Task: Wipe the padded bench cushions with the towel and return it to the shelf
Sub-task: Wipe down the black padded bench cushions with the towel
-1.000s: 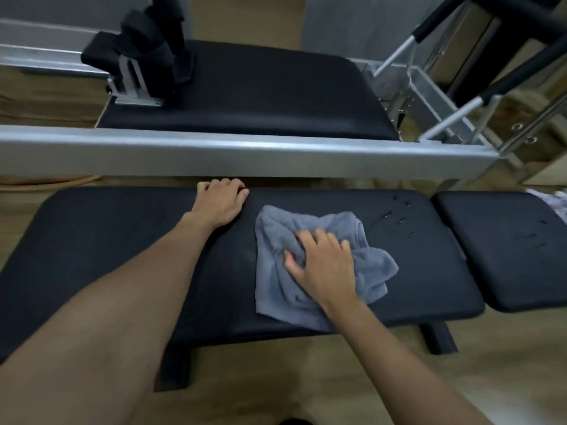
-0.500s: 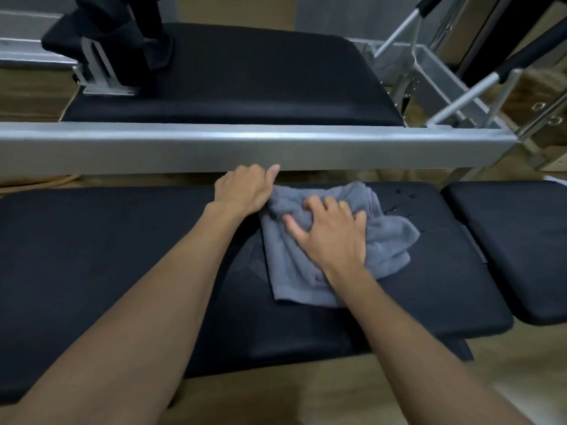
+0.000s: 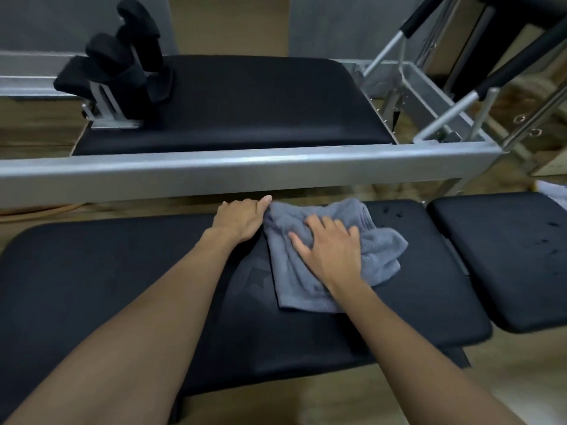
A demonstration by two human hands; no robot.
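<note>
Towel: your grey towel (image 3: 331,265) lies crumpled on the long bench cushion (image 3: 122,286), right of the cushion's middle and up against its far edge.
Towel axis: its long run goes from the far edge of the cushion back toward you, leaning a little to your left at the near end; a bunched lobe sticks out toward your right.
Right hand: your right hand (image 3: 331,250) lies palm down on the towel's middle, fingers spread and pointing away from you and slightly left, pressing the cloth flat rather than gripping it.
Left hand: your left hand (image 3: 241,219) rests on the cushion's far edge, fingers curled over that edge and thumb stretched right so it touches the towel's far left corner; it holds nothing.
Long cushion: black padding, its long axis running left to right across your view; a few dark droplets sit on it just right of the towel.
Second cushion: a shorter black pad (image 3: 506,259) lies to your right, parted from the long one by a narrow gap, with dark specks on its surface.
Beyond the bench: a silver metal rail (image 3: 214,173) runs left to right, and behind it sits another black padded platform (image 3: 245,102) with upright padded blocks (image 3: 122,65) at its left end.
Room: wood-toned floor (image 3: 306,403) under the bench, grey wall at the back, black-gripped metal bars at the upper right.
</note>
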